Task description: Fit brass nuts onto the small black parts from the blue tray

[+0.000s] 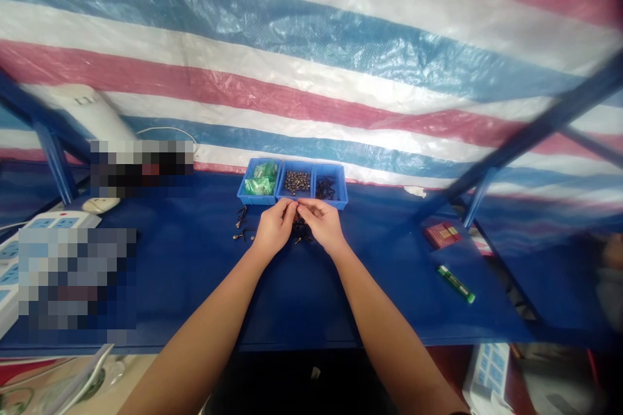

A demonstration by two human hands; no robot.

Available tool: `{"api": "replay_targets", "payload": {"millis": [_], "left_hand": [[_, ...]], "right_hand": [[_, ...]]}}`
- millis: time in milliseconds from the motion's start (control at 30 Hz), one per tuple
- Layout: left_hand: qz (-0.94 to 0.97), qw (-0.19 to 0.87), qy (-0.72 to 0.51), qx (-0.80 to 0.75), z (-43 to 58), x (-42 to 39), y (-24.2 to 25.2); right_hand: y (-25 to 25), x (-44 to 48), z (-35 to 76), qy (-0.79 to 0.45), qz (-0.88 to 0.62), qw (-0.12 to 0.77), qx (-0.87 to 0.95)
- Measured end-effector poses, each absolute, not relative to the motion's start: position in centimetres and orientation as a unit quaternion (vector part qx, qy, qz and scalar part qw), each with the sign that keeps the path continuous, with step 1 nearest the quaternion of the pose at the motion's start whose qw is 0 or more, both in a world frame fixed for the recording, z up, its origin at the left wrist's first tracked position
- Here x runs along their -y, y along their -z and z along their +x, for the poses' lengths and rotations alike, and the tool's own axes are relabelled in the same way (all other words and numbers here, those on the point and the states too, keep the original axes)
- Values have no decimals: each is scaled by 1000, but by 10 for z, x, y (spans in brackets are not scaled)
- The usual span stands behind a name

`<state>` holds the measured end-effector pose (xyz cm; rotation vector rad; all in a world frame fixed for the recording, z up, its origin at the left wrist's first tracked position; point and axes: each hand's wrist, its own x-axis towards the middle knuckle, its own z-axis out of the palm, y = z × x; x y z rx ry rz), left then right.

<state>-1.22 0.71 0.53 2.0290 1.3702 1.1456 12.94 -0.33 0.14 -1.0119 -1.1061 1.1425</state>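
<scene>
Both hands meeting fingertip to fingertip right in front of the parts bins.
Left hand (273, 228) and right hand (325, 224) each have a pinched grip, can't tell what's in there tbh. Small black-and-brass pieces (238, 236) lie around them on the blue counter (189, 285); just behind, blue bins (256, 200) hold green packets (260, 185), brassy bits (297, 180) and dark bits (326, 189).

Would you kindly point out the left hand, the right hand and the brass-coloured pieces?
Left hand (275, 227): head view, back of the hand.
Right hand (324, 224): head view, back of the hand.
Brass-coloured pieces (297, 181): head view, middle of the pile.
</scene>
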Motion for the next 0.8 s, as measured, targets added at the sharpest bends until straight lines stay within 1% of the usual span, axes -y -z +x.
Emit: {"api": "replay_targets", "payload": {"millis": [200,500,733,800], "left_hand": [[714,257,-448,-472,-10,-6,-5],[720,230,-429,-494,-12,-8,-4],[706,276,-449,-473,-9,-5,-4],[707,273,-447,-475,-9,-6,-3]], "right_hand": [[0,2,131,-486,-429,602,466],[2,2,130,-499,-422,595,468],[0,1,130,-491,-423,610,455],[-1,2,129,-500,-420,604,456]]}}
